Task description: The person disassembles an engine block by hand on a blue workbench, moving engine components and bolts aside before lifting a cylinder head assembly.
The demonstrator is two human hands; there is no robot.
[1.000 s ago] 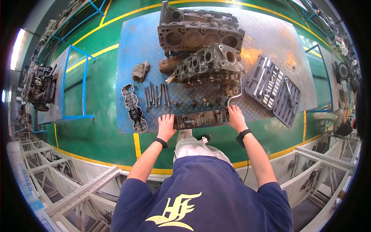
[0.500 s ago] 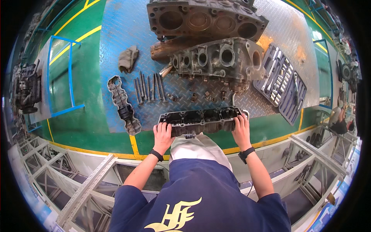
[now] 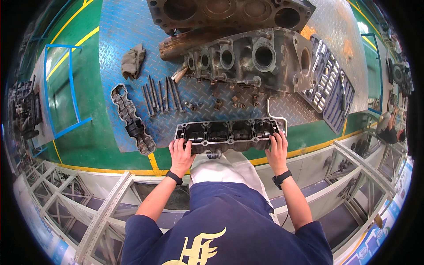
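My left hand (image 3: 181, 157) and right hand (image 3: 277, 153) grip the two ends of a long dark metal camshaft housing (image 3: 229, 142). Fingers curl over its near rim, while the thumbs are mostly hidden. Its open side shows several bays with a shaft inside, and it sits at the near edge of the bench, close to my body. Just beyond its right end lies a bent silver rod (image 3: 282, 119). Past the housing, small metal parts (image 3: 217, 104) and a row of long bolts (image 3: 165, 99) rest on the bench, in front of a large cylinder head (image 3: 243, 59).
An engine block (image 3: 234, 15) and a wooden beam (image 3: 170, 47) stand behind the cylinder head. To the left lie a grey cloth (image 3: 133, 62) and a narrow metal cover (image 3: 132, 121). A socket tray (image 3: 329, 86) lies at the right of the tread-plate bench (image 3: 110, 39).
My viewpoint has shifted, so the bench parts appear higher and larger. More of the housing's inside shows now. Both hands keep their grip on its ends.
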